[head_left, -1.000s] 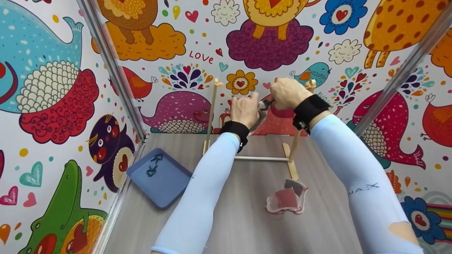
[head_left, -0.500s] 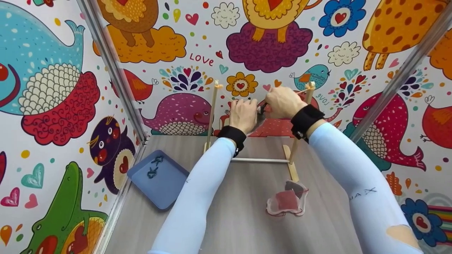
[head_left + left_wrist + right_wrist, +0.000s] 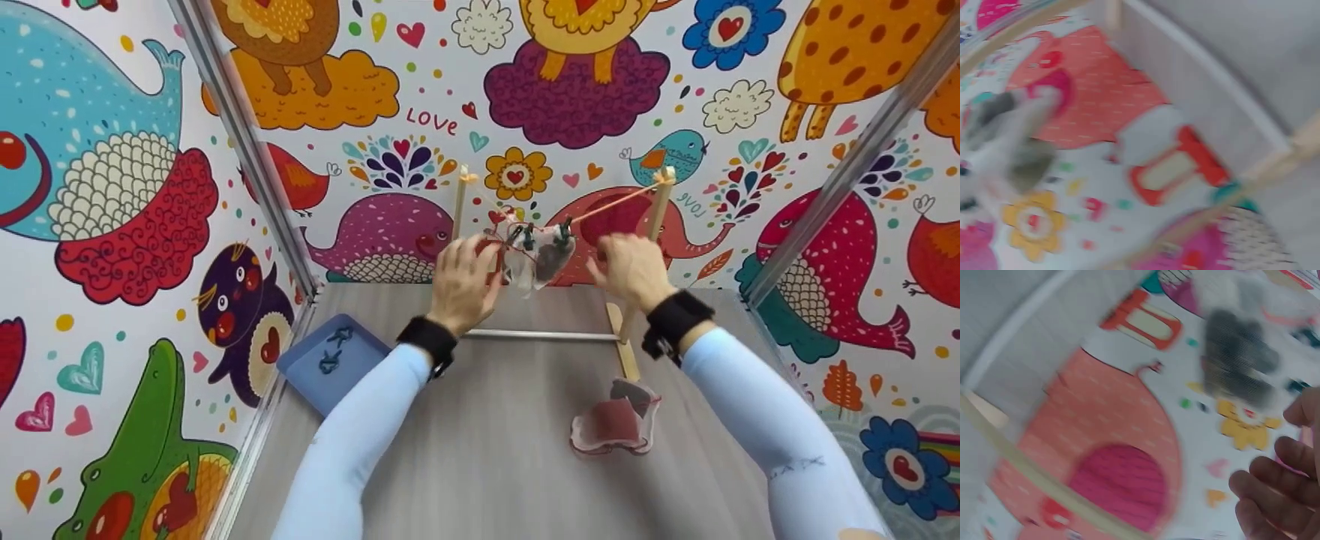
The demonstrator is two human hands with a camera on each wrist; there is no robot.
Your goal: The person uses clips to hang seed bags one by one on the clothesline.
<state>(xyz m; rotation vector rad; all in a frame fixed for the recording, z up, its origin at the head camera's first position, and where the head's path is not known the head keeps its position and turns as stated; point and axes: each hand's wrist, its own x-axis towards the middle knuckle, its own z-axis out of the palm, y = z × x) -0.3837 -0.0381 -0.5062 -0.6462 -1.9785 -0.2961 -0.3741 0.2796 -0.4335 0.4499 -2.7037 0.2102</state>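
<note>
Head view: left hand, right hand, both loose and empty, near two clips and cloth on one cord.

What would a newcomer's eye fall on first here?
Probably the bright cartoon wall behind everything. Next, a pale and gray cloth item clipped to a string between wooden posts, with the left hand and right hand on either side. Then the blue tray, at the head view's left, holding dark clips.
</note>
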